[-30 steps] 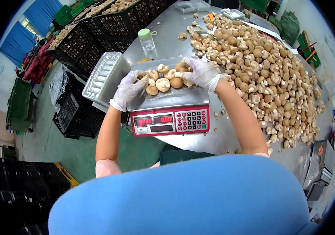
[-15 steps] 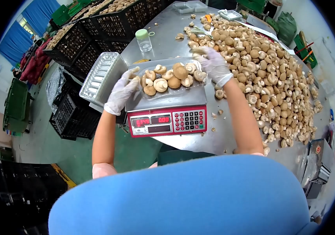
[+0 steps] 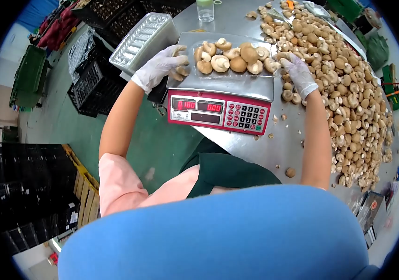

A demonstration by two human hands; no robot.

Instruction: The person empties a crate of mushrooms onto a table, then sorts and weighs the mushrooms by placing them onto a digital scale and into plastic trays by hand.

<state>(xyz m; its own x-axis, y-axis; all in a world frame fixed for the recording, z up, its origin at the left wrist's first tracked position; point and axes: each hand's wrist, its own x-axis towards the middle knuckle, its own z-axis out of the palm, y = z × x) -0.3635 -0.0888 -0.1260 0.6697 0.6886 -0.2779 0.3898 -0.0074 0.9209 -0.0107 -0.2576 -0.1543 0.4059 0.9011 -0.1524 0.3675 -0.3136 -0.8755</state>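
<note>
A clear plastic tray (image 3: 234,75) of brown-capped mushrooms (image 3: 220,63) lies on the metal plate of a red digital scale (image 3: 218,113). Its left display reads about 0.180, the middle one 0.00. Both my hands wear thin whitish gloves. My left hand (image 3: 162,66) is open at the plate's left side, curved fingers apart and pointing at the tray's end. At the opposite end, my right hand (image 3: 298,73) is open too, its fingertips right by the outermost mushroom. To its right spreads a large heap of loose mushrooms (image 3: 344,88).
A stack of clear empty trays (image 3: 145,39) stands left of the scale. Beyond the plate is a green-lidded jar (image 3: 205,11) on the metal table (image 3: 236,147). One loose mushroom (image 3: 290,172) lies near the front. Black crates (image 3: 92,88) stand on the floor at left.
The view has tipped downward, so everything sits higher. My right hand has come in from the heap to the tray's right end. The scale reading has dropped from about 0.349 to 0.180.
</note>
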